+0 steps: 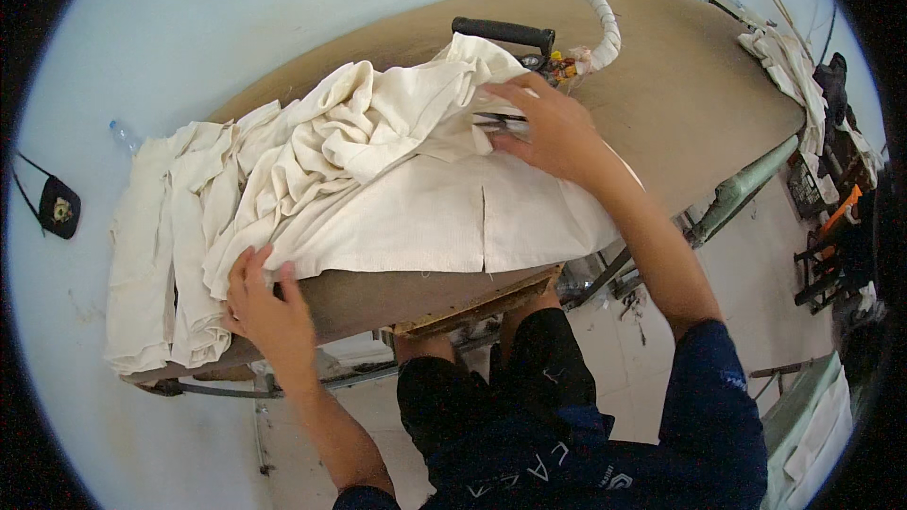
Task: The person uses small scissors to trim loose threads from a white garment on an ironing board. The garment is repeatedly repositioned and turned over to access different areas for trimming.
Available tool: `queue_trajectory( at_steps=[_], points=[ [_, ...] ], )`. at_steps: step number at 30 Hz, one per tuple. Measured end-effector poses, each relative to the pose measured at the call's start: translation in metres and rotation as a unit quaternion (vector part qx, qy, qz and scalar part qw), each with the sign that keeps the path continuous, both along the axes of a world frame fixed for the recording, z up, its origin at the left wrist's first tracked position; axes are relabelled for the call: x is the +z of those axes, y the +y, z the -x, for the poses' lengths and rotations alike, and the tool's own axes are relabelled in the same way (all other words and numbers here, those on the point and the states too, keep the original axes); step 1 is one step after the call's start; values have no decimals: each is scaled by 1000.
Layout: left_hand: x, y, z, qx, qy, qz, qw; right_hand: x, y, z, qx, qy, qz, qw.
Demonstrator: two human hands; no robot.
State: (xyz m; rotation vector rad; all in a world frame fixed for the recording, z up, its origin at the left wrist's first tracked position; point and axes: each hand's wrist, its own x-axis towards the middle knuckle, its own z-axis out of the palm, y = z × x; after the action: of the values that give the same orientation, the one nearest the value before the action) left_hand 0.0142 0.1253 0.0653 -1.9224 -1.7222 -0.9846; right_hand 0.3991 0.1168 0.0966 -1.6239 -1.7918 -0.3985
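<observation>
A cream cloth garment [425, 208] lies spread flat over the near edge of a brown padded ironing table [680, 85]. Its upper part is bunched into folds toward the iron. My left hand [263, 302] grips the cloth's near left edge at the table's rim. My right hand [548, 127] rests flat on the cloth near its far edge, fingers spread, just in front of a flat iron with a black handle [501, 33]. The bunched cloth partly hides the iron.
A pile of cream cloth [161, 246] hangs over the table's left end. A white wrapped hose [595, 9] rises from the iron. More pale cloth [789, 66] lies at the far right edge. A small black pouch [59, 208] hangs on the wall at left.
</observation>
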Motion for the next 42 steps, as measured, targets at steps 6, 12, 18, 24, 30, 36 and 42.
queue_trajectory(
  at_steps=[6, 12, 18, 24, 30, 36, 42],
  points=[
    [9, -48, -101, -389, -93, 136, 906, -15, -80, 46, 61, 171, -44, 982],
    [-10, -26, -145, -408, -80, 123, 901, -59, -74, 48, 8, 184, -41, 982],
    [-9, -33, -115, -439, -296, 168, 832, -60, -75, 48, 22, 189, -30, 981],
    [-6, -48, -109, -449, -272, 158, 836, -54, -78, 51, 63, 232, -32, 970],
    [-8, -36, -160, -416, -126, 96, 896, -52, -82, 47, 77, 275, -39, 958],
    [-13, -32, -159, -409, -149, 135, 890, -62, -80, 43, 59, 236, -13, 970],
    [-16, -37, -132, -454, -294, 217, 812, -61, -80, 46, 43, 203, -1, 978]
  ],
)
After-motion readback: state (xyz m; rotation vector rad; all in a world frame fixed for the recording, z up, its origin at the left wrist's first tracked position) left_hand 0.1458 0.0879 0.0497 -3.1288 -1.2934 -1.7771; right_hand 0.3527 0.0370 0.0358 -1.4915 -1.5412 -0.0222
